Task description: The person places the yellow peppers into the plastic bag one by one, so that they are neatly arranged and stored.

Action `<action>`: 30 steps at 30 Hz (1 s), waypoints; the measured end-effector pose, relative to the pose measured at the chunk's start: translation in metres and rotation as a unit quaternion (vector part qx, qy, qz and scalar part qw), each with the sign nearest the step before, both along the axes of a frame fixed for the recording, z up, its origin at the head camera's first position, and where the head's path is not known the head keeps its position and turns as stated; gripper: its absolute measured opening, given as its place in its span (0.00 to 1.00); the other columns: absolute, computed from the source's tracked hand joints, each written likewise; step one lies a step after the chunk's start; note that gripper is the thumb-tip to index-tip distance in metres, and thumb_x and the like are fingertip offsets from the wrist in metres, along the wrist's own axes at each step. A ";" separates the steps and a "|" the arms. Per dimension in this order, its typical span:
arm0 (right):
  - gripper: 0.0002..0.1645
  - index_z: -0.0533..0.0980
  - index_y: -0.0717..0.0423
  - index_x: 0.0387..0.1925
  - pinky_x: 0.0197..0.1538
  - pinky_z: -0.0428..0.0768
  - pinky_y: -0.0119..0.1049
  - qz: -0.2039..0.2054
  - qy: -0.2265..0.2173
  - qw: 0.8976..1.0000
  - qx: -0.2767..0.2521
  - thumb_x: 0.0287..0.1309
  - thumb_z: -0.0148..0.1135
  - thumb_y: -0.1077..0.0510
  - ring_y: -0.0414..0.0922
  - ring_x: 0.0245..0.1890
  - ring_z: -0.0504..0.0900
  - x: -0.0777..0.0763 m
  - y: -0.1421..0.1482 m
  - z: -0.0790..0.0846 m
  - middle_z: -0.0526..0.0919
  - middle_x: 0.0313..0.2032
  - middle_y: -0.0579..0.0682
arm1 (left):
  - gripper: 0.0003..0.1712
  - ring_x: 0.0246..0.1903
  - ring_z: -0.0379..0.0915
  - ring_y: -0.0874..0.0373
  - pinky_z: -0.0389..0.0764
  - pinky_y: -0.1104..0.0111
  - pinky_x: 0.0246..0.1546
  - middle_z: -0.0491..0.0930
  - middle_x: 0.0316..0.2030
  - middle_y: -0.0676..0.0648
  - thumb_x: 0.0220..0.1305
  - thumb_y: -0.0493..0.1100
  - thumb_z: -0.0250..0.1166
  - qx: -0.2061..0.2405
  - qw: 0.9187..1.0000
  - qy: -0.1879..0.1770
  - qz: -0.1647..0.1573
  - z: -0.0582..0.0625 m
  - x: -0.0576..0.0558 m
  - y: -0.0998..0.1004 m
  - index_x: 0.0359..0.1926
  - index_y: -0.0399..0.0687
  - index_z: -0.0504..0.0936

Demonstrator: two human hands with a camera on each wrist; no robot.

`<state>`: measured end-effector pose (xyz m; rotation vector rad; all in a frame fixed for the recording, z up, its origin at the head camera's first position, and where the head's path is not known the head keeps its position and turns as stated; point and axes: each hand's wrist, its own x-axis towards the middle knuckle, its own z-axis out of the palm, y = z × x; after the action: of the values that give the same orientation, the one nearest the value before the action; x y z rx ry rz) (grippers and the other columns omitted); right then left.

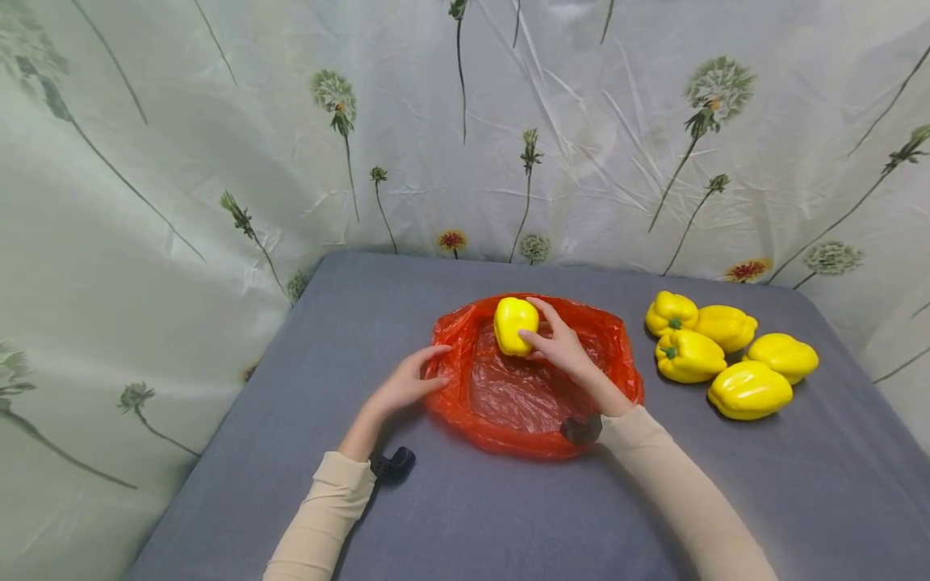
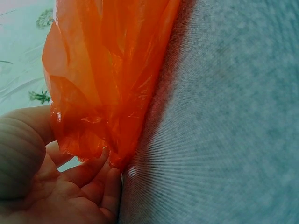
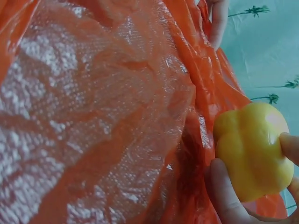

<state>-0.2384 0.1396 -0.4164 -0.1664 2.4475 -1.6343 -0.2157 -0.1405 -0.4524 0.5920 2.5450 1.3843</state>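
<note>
A red plastic bag (image 1: 501, 440) lies spread open on the grey table, its rim folded outward. Over its far part my right hand (image 1: 559, 343) holds a yellow bell pepper (image 1: 515, 326) between thumb and fingers. The right wrist view shows this pepper (image 3: 252, 149) beside the crinkled bag wall (image 3: 198, 84). At the bag's left side, my left hand (image 1: 403, 383) grips the rim with thumb and fingers. Up close in the left wrist view, the orange-red film (image 2: 107, 79) partly hides the fingertips of that hand (image 2: 60, 186).
Several yellow bell peppers (image 1: 751, 390) lie grouped on the table (image 1: 349, 323) to the right of the bag. Behind the table hangs a pale curtain (image 1: 436, 161) printed with dandelions. A dark strap-like device (image 1: 395, 464) sits at the left wrist.
</note>
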 end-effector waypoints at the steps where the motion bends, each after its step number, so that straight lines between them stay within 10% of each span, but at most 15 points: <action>1: 0.39 0.51 0.38 0.71 0.47 0.83 0.47 0.002 0.001 1.000 0.002 0.62 0.56 0.50 0.59 0.58 0.73 0.000 0.000 -0.001 0.66 0.62 0.63 | 0.31 0.66 0.58 0.38 0.59 0.47 0.67 0.65 0.65 0.35 0.59 0.38 0.62 0.002 1.000 -0.004 0.001 0.000 0.000 0.000 0.64 0.41 0.66; 20: 0.32 0.58 0.41 0.69 0.37 0.85 0.38 0.003 0.081 0.994 0.069 0.65 0.53 0.51 0.54 0.45 0.80 -0.004 -0.015 -0.017 0.70 0.63 0.58 | 0.31 0.66 0.58 0.38 0.59 0.46 0.67 0.65 0.65 0.35 0.59 0.39 0.62 0.001 1.000 -0.008 0.003 0.001 0.001 0.002 0.64 0.41 0.66; 30: 0.46 0.51 0.51 0.72 0.46 0.83 0.42 0.064 0.121 0.983 0.125 0.56 0.63 0.56 0.56 0.48 0.81 -0.002 -0.011 -0.012 0.68 0.61 0.65 | 0.31 0.67 0.57 0.38 0.58 0.46 0.68 0.65 0.65 0.35 0.59 0.38 0.62 0.001 1.000 -0.003 0.002 0.000 0.000 0.003 0.64 0.40 0.66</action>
<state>-0.2402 0.1290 -0.4281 -0.4979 2.7290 -1.3071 -0.2158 -0.1380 -0.4525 0.5835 2.5420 1.3865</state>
